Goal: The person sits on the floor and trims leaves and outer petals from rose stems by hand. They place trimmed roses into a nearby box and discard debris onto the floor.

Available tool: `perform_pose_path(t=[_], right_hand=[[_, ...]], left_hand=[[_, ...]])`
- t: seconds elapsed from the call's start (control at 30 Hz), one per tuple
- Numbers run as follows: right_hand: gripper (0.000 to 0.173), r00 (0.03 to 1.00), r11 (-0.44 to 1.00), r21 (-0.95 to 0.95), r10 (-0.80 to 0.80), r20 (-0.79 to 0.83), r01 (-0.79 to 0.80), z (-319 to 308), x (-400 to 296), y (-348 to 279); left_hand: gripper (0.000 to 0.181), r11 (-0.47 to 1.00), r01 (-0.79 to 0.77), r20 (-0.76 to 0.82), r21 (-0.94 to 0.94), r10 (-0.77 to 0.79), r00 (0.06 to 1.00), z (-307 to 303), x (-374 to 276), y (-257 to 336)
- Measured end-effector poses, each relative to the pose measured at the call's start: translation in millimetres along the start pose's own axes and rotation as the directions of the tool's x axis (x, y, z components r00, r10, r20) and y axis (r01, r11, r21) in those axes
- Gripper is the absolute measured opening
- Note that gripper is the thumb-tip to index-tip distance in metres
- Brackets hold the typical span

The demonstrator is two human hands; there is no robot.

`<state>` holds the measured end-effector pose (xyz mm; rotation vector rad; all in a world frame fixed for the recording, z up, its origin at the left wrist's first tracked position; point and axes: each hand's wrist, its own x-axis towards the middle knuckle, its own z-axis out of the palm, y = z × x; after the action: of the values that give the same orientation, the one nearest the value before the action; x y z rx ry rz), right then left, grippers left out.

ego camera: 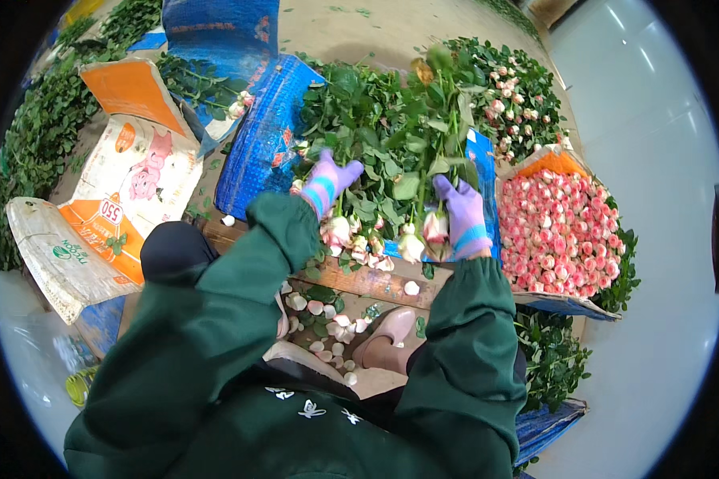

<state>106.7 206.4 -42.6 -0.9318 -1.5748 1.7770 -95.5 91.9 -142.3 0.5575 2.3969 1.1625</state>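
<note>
My left hand [329, 181], in a purple glove with pink and blue bands, has its thumb and forefinger spread beside leafy rose stems. Just below it hangs a pale pink-edged rose bloom [337, 231]. In a matching glove, my right hand [464, 212] is closed around rose stems whose leafy ends [446, 99] rise away from me. A pink-and-white rose [435, 227] and a whiter rose [410, 246] hang heads toward me next to this hand. Between both hands lies a heap of cut roses [377, 143] on a blue sheet [485, 161]; the fingertips are partly hidden by leaves.
At right stands a wrapped bundle of pink roses [560, 233], with loose roses [509, 102] behind it. Opened printed cardboard [138, 161] lies left, beside a blue wrapped support [263, 138]. A wooden plank [365, 281] runs before me; fallen petals [335, 326] litter the floor near my shoes.
</note>
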Motion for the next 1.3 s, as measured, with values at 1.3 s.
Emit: perform_pose_path(t=[1.3], right_hand=[[0.037, 0.568, 0.276, 0.534, 0.054, 0.821, -0.799, -7.2, -0.5, -25.8]], left_hand=[[0.029, 0.377, 0.738, 0.796, -0.559, 0.494, 0.351, -92.3, -98.9, 112.6]])
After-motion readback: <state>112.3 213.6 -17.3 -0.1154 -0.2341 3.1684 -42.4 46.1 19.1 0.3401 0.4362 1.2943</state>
